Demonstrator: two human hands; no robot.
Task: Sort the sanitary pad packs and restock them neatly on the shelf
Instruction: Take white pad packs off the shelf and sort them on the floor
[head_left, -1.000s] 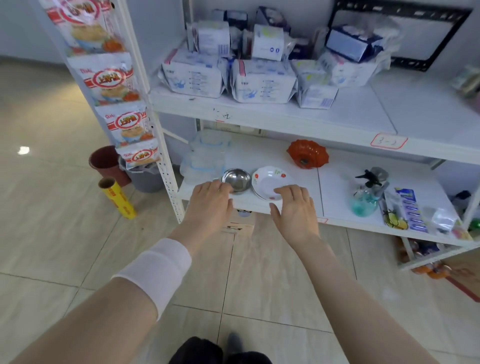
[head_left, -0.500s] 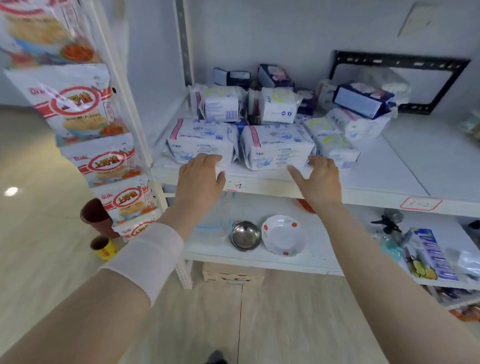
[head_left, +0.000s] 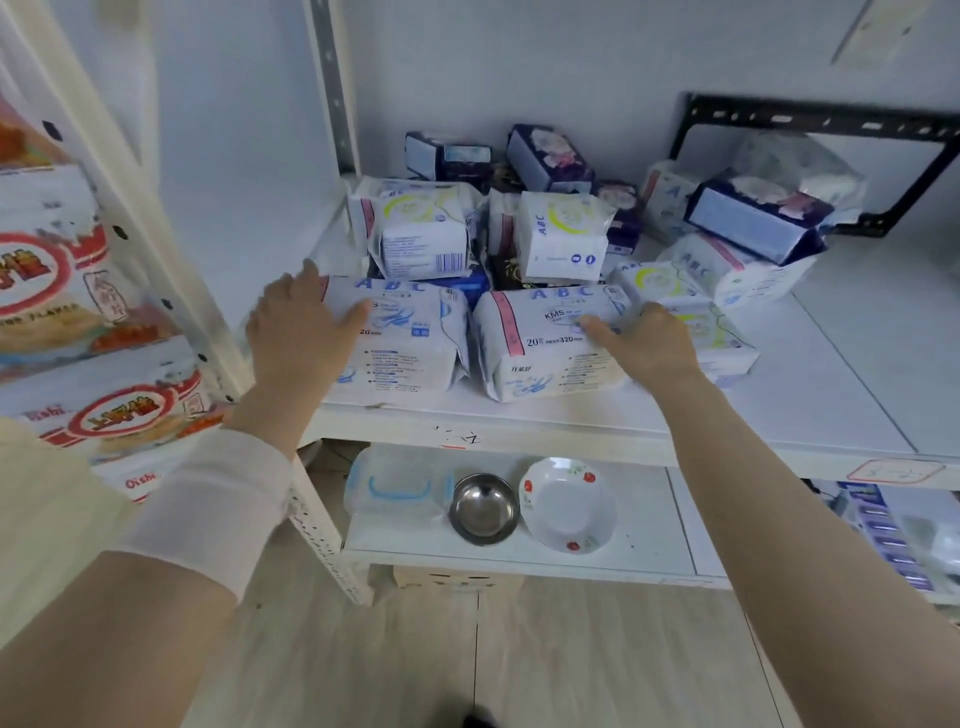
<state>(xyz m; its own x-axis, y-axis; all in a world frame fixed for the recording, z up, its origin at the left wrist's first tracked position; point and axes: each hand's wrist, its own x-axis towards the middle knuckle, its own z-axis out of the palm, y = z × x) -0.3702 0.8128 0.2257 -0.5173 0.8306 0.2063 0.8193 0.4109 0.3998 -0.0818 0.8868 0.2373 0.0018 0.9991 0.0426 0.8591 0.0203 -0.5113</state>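
Several sanitary pad packs lie in a loose heap on the white upper shelf (head_left: 810, 395). Two large white ABC packs sit side by side at the front edge. My left hand (head_left: 304, 325) rests on the left end of the left front pack (head_left: 410, 345), fingers spread over its top. My right hand (head_left: 644, 340) lies flat on the right end of the right front pack (head_left: 540, 345). Behind them stand smaller white packs with green print (head_left: 423, 231) and dark blue packs (head_left: 550, 156), some tilted. More packs are piled at the right (head_left: 748, 244).
The lower shelf holds a clear lidded box (head_left: 397, 486), a steel bowl (head_left: 484, 508) and a white flowered dish (head_left: 567, 504). Snack bags (head_left: 57, 291) hang on the left upright. A black metal bracket (head_left: 810, 114) leans on the back wall. The upper shelf's right part is bare.
Both hands rose from the lower shelf's front edge to the upper shelf and now rest on the two front packs. The view moved closer and higher.
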